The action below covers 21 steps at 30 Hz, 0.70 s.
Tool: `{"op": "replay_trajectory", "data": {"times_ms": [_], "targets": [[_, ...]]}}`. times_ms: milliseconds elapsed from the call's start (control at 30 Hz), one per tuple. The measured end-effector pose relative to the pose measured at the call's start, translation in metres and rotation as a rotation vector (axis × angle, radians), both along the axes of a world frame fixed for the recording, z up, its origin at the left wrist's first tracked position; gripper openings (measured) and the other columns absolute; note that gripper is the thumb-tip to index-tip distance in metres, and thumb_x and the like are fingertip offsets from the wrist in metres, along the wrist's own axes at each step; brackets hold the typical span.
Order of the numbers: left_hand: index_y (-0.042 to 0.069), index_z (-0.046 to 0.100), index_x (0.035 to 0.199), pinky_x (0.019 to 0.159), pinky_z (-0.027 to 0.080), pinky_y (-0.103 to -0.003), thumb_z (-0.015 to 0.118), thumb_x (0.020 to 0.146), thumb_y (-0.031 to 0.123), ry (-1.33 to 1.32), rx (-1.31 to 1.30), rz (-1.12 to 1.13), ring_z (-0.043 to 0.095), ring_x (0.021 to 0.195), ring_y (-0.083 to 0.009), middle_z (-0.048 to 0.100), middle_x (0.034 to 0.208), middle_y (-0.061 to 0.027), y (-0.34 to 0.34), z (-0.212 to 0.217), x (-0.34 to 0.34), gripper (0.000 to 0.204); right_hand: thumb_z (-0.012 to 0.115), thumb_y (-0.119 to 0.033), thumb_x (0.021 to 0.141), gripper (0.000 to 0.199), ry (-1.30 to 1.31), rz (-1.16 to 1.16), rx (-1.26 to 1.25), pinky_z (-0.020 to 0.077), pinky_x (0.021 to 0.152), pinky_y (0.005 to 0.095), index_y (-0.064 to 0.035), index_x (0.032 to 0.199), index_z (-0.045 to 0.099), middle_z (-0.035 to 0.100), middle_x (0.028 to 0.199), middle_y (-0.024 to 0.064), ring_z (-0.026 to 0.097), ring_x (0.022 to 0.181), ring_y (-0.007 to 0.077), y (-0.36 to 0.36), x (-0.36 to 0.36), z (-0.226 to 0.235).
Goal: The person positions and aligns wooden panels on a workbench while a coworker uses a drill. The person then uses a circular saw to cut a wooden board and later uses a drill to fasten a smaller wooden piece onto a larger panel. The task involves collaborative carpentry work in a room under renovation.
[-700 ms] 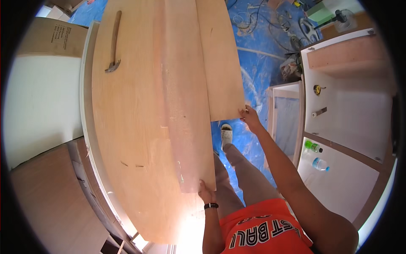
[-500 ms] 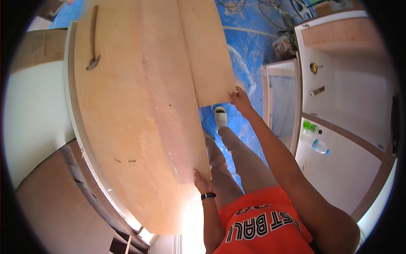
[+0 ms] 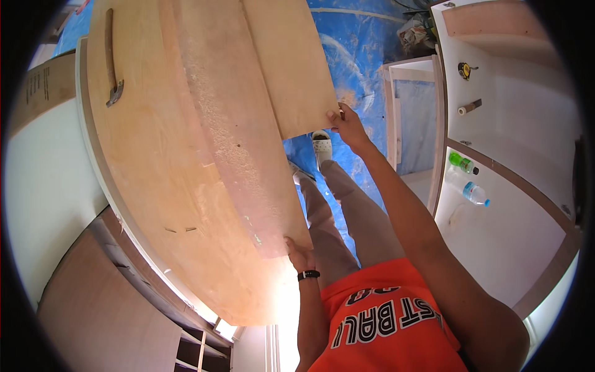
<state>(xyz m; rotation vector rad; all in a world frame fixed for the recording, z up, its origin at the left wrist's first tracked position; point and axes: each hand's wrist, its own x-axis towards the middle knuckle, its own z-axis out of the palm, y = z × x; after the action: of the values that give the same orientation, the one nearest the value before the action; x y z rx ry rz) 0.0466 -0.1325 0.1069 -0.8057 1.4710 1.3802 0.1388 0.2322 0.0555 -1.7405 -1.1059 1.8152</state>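
My left hand is closed on the near end of a long pinkish plywood strip, thumb on top and fingers out of sight beneath. Farther off, my right hand pinches the near right corner of a paler plywood board. That board lies alongside the strip, its long edge against or over the strip's right edge; I cannot tell which. Under the strip is a large plywood sheet. A claw hammer with a wooden handle rests on the sheet's far left part.
Two small nails or slivers lie on the sheet. On the right stands a white open cabinet, holding a tape measure, a small roller, a green bottle and a clear bottle. Blue sheeting covers the floor.
The whole view has shifted, so the boards and cabinet sit higher in it. Both hands keep their holds on the strip and the paler board; any board movement is slight.
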Motion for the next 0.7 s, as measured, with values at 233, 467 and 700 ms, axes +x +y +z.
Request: {"op": "replay_trajectory", "data": {"times_ms": [233,467,700], "targets": [[0.003,0.038,0.141,0.101,0.042,-0.043,0.053,0.095,0.048,-0.017,0.018,0.03,0.048,0.123,-0.0257,0.045,0.14,-0.0106,-0.009,-0.006,0.001,0.066,0.059,-0.027,0.096,0.046,0.003,-0.007,0.002,0.0506,0.066,0.0292,0.0016,0.13,0.047,0.064,0.098,0.0109,0.062,0.082,0.0144,-0.002,0.006,-0.006],[0.001,0.035,0.142,0.105,0.041,-0.045,0.045,0.099,0.047,-0.063,0.014,0.005,0.047,0.126,-0.0293,0.044,0.142,-0.0139,-0.016,0.001,-0.001,0.063,0.058,-0.029,0.096,0.044,-0.007,0.051,0.131,0.0514,0.068,0.0292,0.0003,0.128,0.049,0.064,0.098,0.0086,0.06,0.082,0.0127,-0.016,0.015,-0.026],[-0.004,0.041,0.137,0.098,0.047,-0.047,0.055,0.096,0.045,0.103,-0.093,0.001,0.055,0.117,-0.0311,0.051,0.134,-0.0151,-0.019,-0.012,0.002,0.066,0.06,-0.032,0.095,0.049,0.0,-0.011,-0.004,0.0508,0.069,0.0276,0.0007,0.129,0.048,0.063,0.094,0.0078,0.06,0.08,0.0125,-0.006,0.005,0.0]]}}
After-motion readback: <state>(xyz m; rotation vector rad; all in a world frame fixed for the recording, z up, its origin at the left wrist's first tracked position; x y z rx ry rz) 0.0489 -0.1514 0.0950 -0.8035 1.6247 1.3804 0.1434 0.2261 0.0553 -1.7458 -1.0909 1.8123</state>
